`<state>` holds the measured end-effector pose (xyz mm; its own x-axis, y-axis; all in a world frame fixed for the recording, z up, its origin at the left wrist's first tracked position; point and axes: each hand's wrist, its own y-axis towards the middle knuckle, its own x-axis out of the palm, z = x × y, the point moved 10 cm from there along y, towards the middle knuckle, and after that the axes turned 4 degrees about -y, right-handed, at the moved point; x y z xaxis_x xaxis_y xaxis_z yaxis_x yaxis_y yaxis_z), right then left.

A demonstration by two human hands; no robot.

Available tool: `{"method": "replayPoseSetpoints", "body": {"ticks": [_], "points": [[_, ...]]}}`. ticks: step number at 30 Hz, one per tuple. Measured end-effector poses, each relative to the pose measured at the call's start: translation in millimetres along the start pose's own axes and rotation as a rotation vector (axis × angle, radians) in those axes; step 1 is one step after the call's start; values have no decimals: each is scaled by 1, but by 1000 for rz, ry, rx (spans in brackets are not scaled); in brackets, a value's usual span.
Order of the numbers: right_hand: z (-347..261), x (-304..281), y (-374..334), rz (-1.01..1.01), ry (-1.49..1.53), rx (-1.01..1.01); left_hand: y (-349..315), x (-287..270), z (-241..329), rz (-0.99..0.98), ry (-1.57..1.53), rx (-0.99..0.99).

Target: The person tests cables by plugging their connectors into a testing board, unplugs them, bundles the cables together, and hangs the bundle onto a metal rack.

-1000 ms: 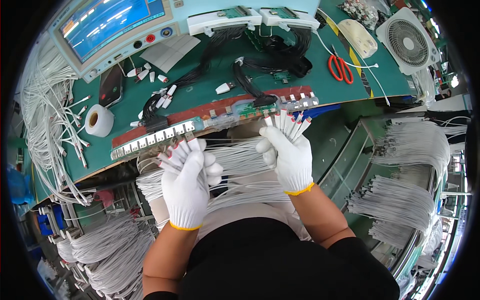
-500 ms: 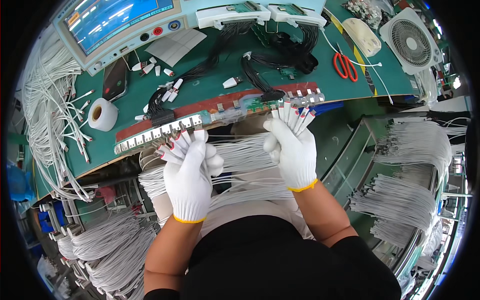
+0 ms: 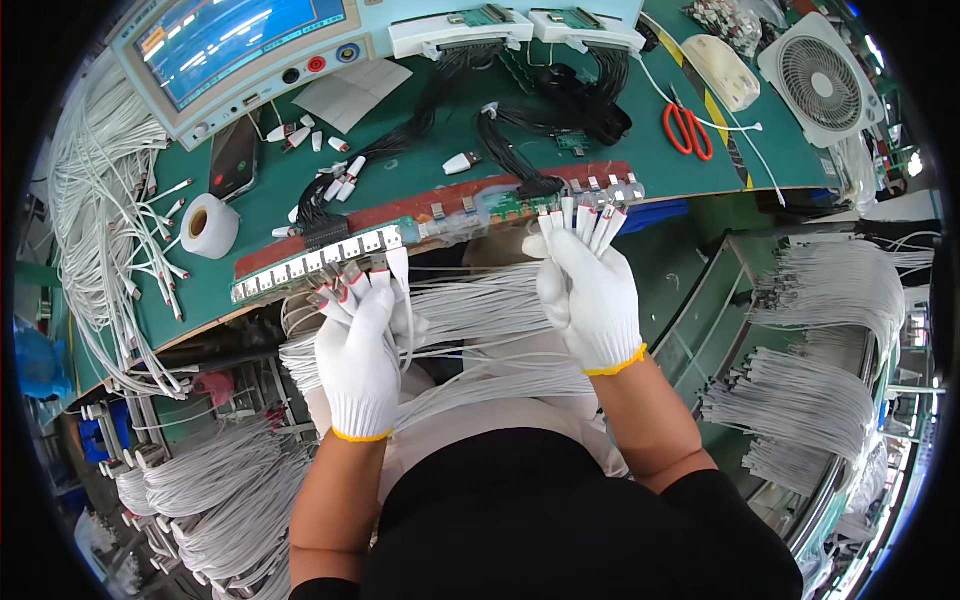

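Note:
Both my hands wear white knitted gloves with yellow cuffs. My left hand (image 3: 358, 365) is closed round several white cables, their metal-tipped plugs (image 3: 345, 290) fanned out above the fingers. One separate white cable plug (image 3: 399, 262) stands upright at the right end of the row of white ports (image 3: 320, 265), its cable hanging beside my left hand; whether it is fully inserted I cannot tell. My right hand (image 3: 598, 305) is closed on another fan of white cable plugs (image 3: 590, 225), close to the right part of the long test board (image 3: 470, 212). The cables run down across my lap.
A tester with a screen (image 3: 235, 45) stands at the back left, black wire bundles (image 3: 430, 105) leading from it. Red-handled scissors (image 3: 687, 132), a white fan (image 3: 822, 85), a tape roll (image 3: 210, 226) and a phone (image 3: 234, 160) lie on the green bench. Cable bundles (image 3: 225, 490) hang on racks both sides.
My left hand has shifted slightly left and down, and one plug now stands apart from its bunch at the port row. My right hand has moved slightly right, still holding its cables.

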<state>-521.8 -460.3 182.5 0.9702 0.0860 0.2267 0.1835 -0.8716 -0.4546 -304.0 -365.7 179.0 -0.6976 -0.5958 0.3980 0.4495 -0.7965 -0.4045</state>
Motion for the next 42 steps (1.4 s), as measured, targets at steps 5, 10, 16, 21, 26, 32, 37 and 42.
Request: {"method": "replayPoseSetpoints", "body": {"ticks": [5,10,16,21,26,32,37,42], "points": [[4,5,-5,7,19,20,10,-6,4,27,25,78],[2,16,11,-50,-26,36,8,17,16,-13,-92,181],[-4,13,9,-101,-116,32,13,8,20,26,105,166],[-10,6,14,-19,-197,-63,9,14,28,-55,81,139],[-7,7,10,45,-94,-122,1,-18,22,17,189,85],[-15,4,11,39,-186,-197,-7,-17,1,-32,-82,-141],[-21,9,11,21,-219,-156,5,-10,9,-51,4,65],[-15,1,1,87,-163,-73,-2,-8,21,45,45,200]]}}
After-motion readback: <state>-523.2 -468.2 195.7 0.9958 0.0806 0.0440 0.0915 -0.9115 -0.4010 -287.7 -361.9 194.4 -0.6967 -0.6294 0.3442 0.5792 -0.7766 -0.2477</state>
